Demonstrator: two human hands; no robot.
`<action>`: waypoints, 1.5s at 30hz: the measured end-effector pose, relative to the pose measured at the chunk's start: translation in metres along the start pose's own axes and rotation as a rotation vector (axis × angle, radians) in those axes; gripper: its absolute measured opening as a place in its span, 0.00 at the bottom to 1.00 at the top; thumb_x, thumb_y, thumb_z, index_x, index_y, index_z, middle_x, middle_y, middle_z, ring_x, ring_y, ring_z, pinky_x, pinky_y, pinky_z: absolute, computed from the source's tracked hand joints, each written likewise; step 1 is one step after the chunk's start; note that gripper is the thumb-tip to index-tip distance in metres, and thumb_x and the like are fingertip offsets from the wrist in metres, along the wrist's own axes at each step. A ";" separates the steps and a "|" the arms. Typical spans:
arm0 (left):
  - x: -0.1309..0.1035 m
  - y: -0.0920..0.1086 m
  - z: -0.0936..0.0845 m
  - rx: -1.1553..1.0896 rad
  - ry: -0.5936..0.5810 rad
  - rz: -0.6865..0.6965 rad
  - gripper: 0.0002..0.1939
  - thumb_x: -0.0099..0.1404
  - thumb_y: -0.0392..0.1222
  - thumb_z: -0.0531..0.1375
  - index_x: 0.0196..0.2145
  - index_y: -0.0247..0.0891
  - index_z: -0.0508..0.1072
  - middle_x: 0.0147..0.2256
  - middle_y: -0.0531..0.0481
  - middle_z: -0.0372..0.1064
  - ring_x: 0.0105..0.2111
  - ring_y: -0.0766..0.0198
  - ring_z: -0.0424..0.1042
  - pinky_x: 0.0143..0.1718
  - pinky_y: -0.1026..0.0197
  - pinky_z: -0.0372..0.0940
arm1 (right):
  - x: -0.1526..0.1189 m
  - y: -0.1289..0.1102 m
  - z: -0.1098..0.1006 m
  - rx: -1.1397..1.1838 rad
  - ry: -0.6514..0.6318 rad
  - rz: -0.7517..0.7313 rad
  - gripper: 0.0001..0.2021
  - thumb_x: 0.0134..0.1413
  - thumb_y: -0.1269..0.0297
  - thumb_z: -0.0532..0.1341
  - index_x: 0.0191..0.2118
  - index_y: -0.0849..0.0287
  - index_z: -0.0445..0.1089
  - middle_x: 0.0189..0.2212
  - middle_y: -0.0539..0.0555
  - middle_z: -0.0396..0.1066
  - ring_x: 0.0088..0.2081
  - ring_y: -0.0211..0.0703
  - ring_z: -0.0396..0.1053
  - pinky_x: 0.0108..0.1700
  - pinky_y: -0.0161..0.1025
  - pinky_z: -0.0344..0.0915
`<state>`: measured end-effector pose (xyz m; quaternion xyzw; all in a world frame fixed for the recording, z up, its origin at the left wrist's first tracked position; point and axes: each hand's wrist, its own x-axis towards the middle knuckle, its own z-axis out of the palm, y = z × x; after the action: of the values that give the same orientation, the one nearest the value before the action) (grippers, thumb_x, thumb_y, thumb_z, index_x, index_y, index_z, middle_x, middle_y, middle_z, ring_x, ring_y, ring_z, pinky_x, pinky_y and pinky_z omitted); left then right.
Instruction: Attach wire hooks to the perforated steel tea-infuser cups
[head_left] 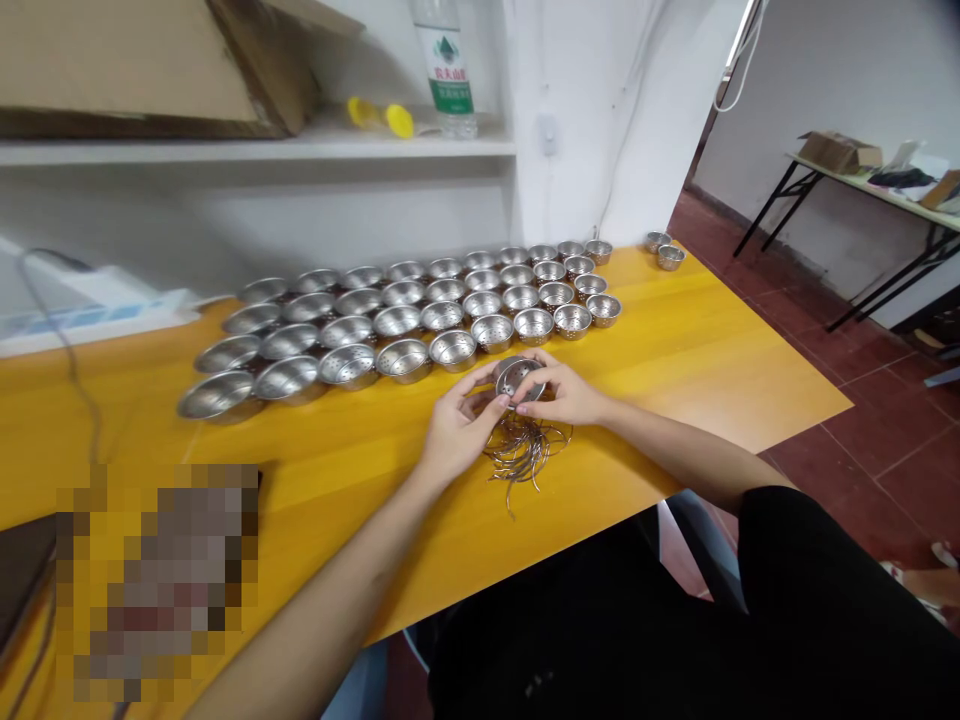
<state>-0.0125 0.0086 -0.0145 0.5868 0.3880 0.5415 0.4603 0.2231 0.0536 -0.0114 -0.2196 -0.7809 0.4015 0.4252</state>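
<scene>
A small perforated metal cup (pixel 521 378) is held between my two hands near the middle of the yellow table (pixel 750 370). My left hand (pixel 461 425) grips its left side, with the thumb at the near rim. On the right, my right hand (pixel 559 390) has its fingers around the cup and at its near edge. Whether the fingertips also pinch a wire is too small to tell. Just below the cup lies a tangled bunch of thin curved metal wires (pixel 525 455). Rows of similar metal cups (pixel 405 358) stand behind my hands.
Two more cups (pixel 670 258) stand at the far right corner. A shelf (pixel 262 152) above holds a cardboard box (pixel 135 70), a yellow object (pixel 397 120) and a water bottle (pixel 450 75). A power strip (pixel 105 310) sits at left, above a blurred-out item (pixel 165 580).
</scene>
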 end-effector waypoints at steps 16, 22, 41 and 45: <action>-0.004 0.001 0.004 0.056 -0.024 0.029 0.31 0.68 0.52 0.78 0.64 0.43 0.80 0.61 0.37 0.83 0.55 0.50 0.86 0.66 0.38 0.81 | -0.001 0.000 -0.001 0.010 -0.026 0.038 0.13 0.64 0.53 0.82 0.37 0.53 0.84 0.59 0.58 0.76 0.64 0.54 0.75 0.78 0.65 0.67; -0.006 0.003 0.006 0.054 -0.019 0.010 0.31 0.67 0.49 0.77 0.64 0.42 0.79 0.59 0.37 0.84 0.53 0.51 0.86 0.63 0.41 0.83 | -0.001 -0.001 -0.002 -0.015 -0.047 0.038 0.15 0.65 0.51 0.81 0.36 0.54 0.83 0.58 0.58 0.76 0.63 0.53 0.76 0.76 0.64 0.69; -0.007 0.008 0.005 0.084 -0.046 0.024 0.29 0.68 0.51 0.76 0.62 0.42 0.78 0.57 0.38 0.83 0.51 0.52 0.86 0.53 0.48 0.85 | 0.000 0.001 0.000 -0.037 -0.051 0.011 0.16 0.63 0.50 0.81 0.34 0.55 0.82 0.56 0.59 0.75 0.59 0.53 0.76 0.74 0.61 0.72; -0.007 0.008 0.005 0.081 -0.048 0.023 0.29 0.68 0.51 0.76 0.62 0.42 0.78 0.57 0.38 0.83 0.50 0.52 0.86 0.51 0.49 0.85 | -0.001 -0.001 -0.001 -0.054 -0.053 0.036 0.14 0.62 0.52 0.81 0.33 0.54 0.82 0.56 0.59 0.75 0.59 0.53 0.76 0.74 0.61 0.72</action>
<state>-0.0083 -0.0010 -0.0090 0.6220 0.3917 0.5165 0.4391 0.2240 0.0529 -0.0106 -0.2342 -0.7985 0.3935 0.3908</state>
